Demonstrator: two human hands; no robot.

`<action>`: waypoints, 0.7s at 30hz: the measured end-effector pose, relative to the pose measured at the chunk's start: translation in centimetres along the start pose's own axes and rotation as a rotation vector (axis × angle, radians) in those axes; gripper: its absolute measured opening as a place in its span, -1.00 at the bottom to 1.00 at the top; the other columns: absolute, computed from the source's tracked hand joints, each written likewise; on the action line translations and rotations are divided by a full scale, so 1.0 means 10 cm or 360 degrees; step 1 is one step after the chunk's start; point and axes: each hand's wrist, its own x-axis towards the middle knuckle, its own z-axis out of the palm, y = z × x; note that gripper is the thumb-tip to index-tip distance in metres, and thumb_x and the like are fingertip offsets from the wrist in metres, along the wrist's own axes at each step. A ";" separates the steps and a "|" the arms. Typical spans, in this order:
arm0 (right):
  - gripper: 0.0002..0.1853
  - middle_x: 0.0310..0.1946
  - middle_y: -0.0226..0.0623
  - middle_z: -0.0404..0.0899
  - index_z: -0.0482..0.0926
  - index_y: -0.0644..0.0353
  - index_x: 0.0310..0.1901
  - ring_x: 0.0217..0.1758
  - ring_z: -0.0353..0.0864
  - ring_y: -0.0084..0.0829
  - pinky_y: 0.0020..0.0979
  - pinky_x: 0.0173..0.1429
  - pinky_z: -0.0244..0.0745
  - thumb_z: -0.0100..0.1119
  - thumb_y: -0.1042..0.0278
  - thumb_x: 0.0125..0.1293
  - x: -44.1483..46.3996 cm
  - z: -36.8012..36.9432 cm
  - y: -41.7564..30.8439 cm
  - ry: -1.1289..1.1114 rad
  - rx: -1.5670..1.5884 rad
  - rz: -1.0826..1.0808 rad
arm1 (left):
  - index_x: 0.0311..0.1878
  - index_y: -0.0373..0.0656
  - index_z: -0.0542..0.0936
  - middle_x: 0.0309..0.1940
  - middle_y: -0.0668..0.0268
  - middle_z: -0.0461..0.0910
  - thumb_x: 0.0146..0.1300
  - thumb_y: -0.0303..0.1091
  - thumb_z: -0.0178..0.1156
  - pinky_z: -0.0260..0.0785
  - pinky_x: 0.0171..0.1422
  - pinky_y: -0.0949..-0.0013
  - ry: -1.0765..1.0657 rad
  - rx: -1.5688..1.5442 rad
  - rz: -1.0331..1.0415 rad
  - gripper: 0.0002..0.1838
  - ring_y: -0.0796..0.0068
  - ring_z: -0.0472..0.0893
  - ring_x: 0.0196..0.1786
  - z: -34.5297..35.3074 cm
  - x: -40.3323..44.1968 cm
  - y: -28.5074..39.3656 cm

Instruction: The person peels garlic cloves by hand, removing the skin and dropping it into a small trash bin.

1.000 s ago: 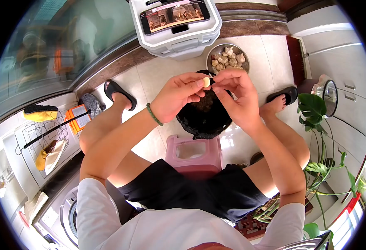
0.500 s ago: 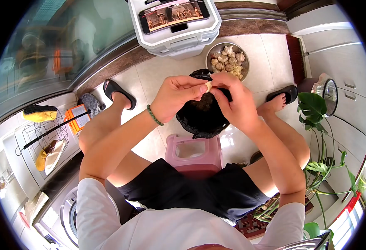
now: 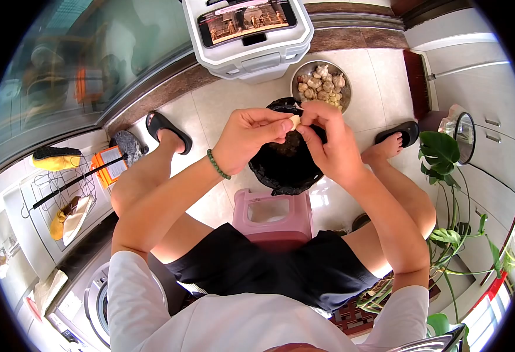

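Observation:
A pale garlic clove point(image 3: 295, 121) is pinched between the thumb and fingers of my left hand point(image 3: 256, 134), which has a green bead bracelet at the wrist. Close against the clove, my right hand point(image 3: 329, 138) has its thumb and index finger bent together, with a thin pale strip of garlic skin point(image 3: 298, 107) at the fingertips. Both hands are above a bin lined with a black bag point(image 3: 281, 173), where some brownish scraps show dimly. Just beyond it, a round metal bowl point(image 3: 351, 94) holds garlic bulbs point(image 3: 323, 82) and loose cloves.
A phone point(image 3: 247, 22) showing a video lies on a grey-white lidded box point(image 3: 257, 64) ahead. A pink stool point(image 3: 272, 226) is between my legs. On the right are a potted plant point(image 3: 439, 151) and white cabinets; on the left, a wire rack point(image 3: 72, 188) and a glass door.
My right fingertips have shifted slightly up and away from the clove, and a pale strip shows at them. The left hand keeps its pinch on the clove, barely moved.

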 end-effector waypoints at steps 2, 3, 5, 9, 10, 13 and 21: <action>-0.58 -0.32 -0.22 0.51 0.40 0.16 0.09 -0.32 0.58 -0.21 -0.27 -0.22 0.52 0.21 0.70 0.22 -0.02 0.03 0.02 0.0091 0.0062 0.0016 | -0.01 -0.31 0.68 -0.16 0.29 0.71 0.31 -0.39 0.32 0.52 -0.06 0.50 -0.0007 -0.0009 0.0000 -0.75 0.62 0.62 -0.20 -0.01 0.01 0.00; -0.60 -0.29 -0.20 0.53 0.40 0.16 0.07 -0.29 0.59 -0.20 -0.28 -0.21 0.53 0.21 0.69 0.23 -0.01 0.04 0.02 0.0125 0.0072 -0.0017 | -0.01 -0.31 0.68 -0.16 0.29 0.71 0.31 -0.38 0.32 0.53 -0.06 0.50 -0.0015 -0.0018 0.0000 -0.75 0.62 0.62 -0.20 -0.02 0.01 -0.01; -0.62 -0.26 -0.18 0.54 0.40 0.17 0.04 -0.27 0.61 -0.20 -0.29 -0.20 0.54 0.21 0.69 0.23 -0.01 0.04 0.01 0.0158 0.0082 -0.0049 | -0.02 -0.30 0.68 -0.16 0.30 0.71 0.31 -0.37 0.32 0.52 -0.06 0.50 -0.0023 -0.0023 0.0009 -0.75 0.63 0.62 -0.20 -0.02 0.01 -0.01; -0.61 -0.16 -0.13 0.58 0.41 0.16 0.05 -0.21 0.64 -0.11 -0.27 -0.18 0.58 0.22 0.69 0.21 0.06 0.00 -0.02 0.0061 -0.0127 -0.0233 | -0.01 -0.28 0.68 -0.18 0.32 0.70 0.32 -0.33 0.32 0.52 -0.08 0.51 -0.0046 -0.0088 -0.0015 -0.74 0.64 0.61 -0.20 -0.03 0.01 -0.03; -0.60 -0.15 -0.11 0.60 0.41 0.16 0.05 -0.20 0.65 -0.08 -0.25 -0.18 0.59 0.22 0.70 0.20 0.07 -0.01 -0.02 0.0043 -0.0205 -0.0358 | -0.01 -0.28 0.68 -0.18 0.32 0.70 0.32 -0.33 0.32 0.52 -0.08 0.51 -0.0045 -0.0087 -0.0014 -0.74 0.64 0.61 -0.20 -0.03 0.01 -0.02; -0.59 -0.19 -0.14 0.61 0.43 0.16 0.04 -0.23 0.64 -0.06 -0.21 -0.20 0.59 0.22 0.71 0.17 0.09 -0.03 -0.01 0.0050 -0.0272 -0.0462 | -0.02 -0.26 0.68 -0.20 0.35 0.70 0.33 -0.32 0.31 0.51 -0.08 0.52 -0.0067 -0.0161 -0.0057 -0.75 0.65 0.60 -0.20 -0.01 0.01 0.01; -0.64 -0.29 -0.16 0.62 0.42 0.20 -0.06 -0.32 0.65 -0.12 -0.26 -0.28 0.56 0.26 0.74 0.15 0.11 -0.06 -0.03 0.0005 -0.0339 -0.0467 | -0.01 -0.25 0.67 -0.25 0.42 0.65 0.39 -0.31 0.24 0.47 -0.12 0.53 -0.0065 -0.0135 -0.0130 -0.76 0.70 0.54 -0.26 0.00 0.01 0.03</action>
